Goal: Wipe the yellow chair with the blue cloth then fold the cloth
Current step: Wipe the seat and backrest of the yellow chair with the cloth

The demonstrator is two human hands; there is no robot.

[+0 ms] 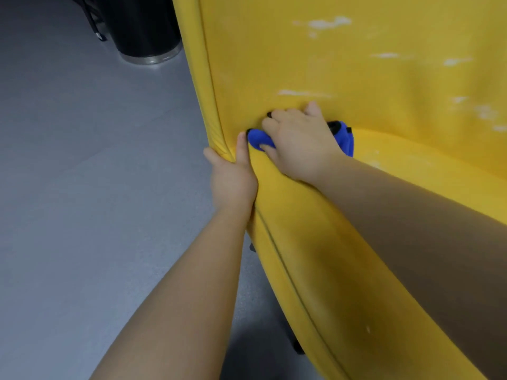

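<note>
my right hand (299,141) is clenched on the blue cloth (259,139), fingers bent over it and pushing it into the crease where the backrest of the yellow chair (356,64) meets the seat. the cloth is bunched under the palm; one blue lobe pokes out between the fingers on the left, and another fold shows past the thumb side on the right, lying on the seat's back edge. my left hand (233,176) grips the chair's left edge just beside the cloth, thumb on the inner face and almost touching the blue lobe, the other fingers wrapped round the outside of the piped rim. both forearms reach in from the bottom of the view, the right one crossing over the seat's front edge. whitish marks (326,23) are scattered across the backrest above and to the right of my hands. a black cylinder (145,26) with a shiny base ring stands on the grey floor (82,160) near the chair's upper left edge.
</note>
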